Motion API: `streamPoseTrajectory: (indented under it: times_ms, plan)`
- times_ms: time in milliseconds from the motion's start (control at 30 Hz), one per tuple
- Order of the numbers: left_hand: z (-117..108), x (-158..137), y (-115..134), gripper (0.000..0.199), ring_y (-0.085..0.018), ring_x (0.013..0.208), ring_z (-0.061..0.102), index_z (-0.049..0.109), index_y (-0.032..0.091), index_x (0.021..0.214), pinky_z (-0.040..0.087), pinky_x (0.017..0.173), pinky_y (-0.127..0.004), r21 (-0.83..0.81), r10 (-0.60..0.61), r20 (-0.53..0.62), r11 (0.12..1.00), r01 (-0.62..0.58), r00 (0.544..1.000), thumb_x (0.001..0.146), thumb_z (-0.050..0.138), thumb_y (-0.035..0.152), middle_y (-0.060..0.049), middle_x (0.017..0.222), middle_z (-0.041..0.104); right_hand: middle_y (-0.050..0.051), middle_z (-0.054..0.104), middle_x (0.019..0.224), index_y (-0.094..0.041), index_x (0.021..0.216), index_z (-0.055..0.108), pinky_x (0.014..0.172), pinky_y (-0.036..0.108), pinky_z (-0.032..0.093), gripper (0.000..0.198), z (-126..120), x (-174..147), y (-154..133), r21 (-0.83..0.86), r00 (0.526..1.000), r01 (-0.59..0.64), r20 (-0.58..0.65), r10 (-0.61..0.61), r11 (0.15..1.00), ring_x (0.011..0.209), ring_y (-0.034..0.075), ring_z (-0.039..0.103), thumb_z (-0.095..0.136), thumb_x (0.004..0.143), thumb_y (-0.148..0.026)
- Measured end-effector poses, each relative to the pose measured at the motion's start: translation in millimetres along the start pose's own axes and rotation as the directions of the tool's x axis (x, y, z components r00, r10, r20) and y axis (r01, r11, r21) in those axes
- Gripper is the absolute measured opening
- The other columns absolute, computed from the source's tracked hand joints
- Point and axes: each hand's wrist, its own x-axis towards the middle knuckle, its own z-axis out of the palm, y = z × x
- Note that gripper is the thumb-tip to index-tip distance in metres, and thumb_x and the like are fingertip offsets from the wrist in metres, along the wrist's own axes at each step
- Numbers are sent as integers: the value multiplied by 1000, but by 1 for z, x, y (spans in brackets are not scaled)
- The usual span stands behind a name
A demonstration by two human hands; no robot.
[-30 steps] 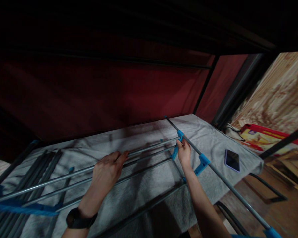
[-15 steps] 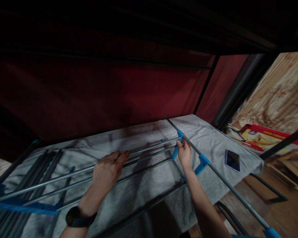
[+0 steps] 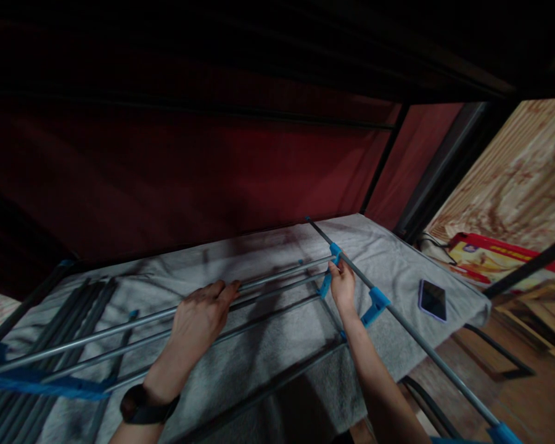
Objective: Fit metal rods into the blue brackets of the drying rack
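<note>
The left forearm reaches in from the bottom, palm down, with a watch (image 3: pixel 148 405) at the wrist. The left hand (image 3: pixel 202 317) lies across the upper rod (image 3: pixel 120 330), fingers together and curled over it; the fingertips are hidden. The right forearm extends up from the lower right. The right hand (image 3: pixel 343 285) has its thumb and fingers clamped on the blue bracket (image 3: pixel 325 286) at the right end of the rods, just beside the long pole (image 3: pixel 416 333).

The rods stretch above the bed (image 3: pixel 398 265) from this bracket to the left bracket (image 3: pixel 50 385), toward the bed's near left corner. The pole crosses from the far edge past the near edge. The phone (image 3: pixel 433 300) lies near the right edge; the pipes (image 3: pixel 97 309) lie at the left end.

Compared with one second earlier, both grips and the rods keep their positions; only the watch sits marginally further left in view.
</note>
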Motion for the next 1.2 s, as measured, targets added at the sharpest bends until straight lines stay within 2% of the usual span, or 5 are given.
streamPoseTrajectory:
  times_ms: [333,533,700,867,1200]
  plan:
    - [0,-1,0,34,-20,75,63,64,20,122,43,65,-32,-3,30,-1,1000,-30,1000,98,39,24,-8,87,65,9,69,116,-20,121,64,105,46,42,43,1,1,10,22,1000,-24,11,24,999,119,27,58,53,85,-43]
    - [-7,-6,1,39,-23,85,61,56,20,134,42,78,-36,12,88,-115,996,-87,989,99,43,34,-9,99,67,9,68,120,-21,124,62,103,45,44,47,0,1,17,54,998,-44,42,42,998,120,27,56,53,84,-43]
    - [-9,-24,-14,35,-24,87,60,60,18,126,41,80,-38,74,36,-210,997,-20,977,97,48,34,-9,97,67,8,67,122,-22,126,61,105,44,43,50,1,1,21,33,998,-33,48,32,999,121,26,56,51,83,-44]
    - [-6,-33,-23,29,-24,77,58,66,16,112,38,70,-37,83,13,-161,997,1,987,98,46,32,-8,85,66,8,68,120,-22,123,62,106,44,41,50,1,2,25,40,998,-38,42,36,998,118,26,58,52,81,-47]
    - [-13,-34,-12,25,-20,85,57,62,22,109,38,75,-35,-17,-102,-56,995,101,993,100,41,34,-4,88,63,13,68,104,-14,106,65,96,45,43,49,-6,4,38,-90,994,-95,39,99,991,97,29,61,56,74,-51]
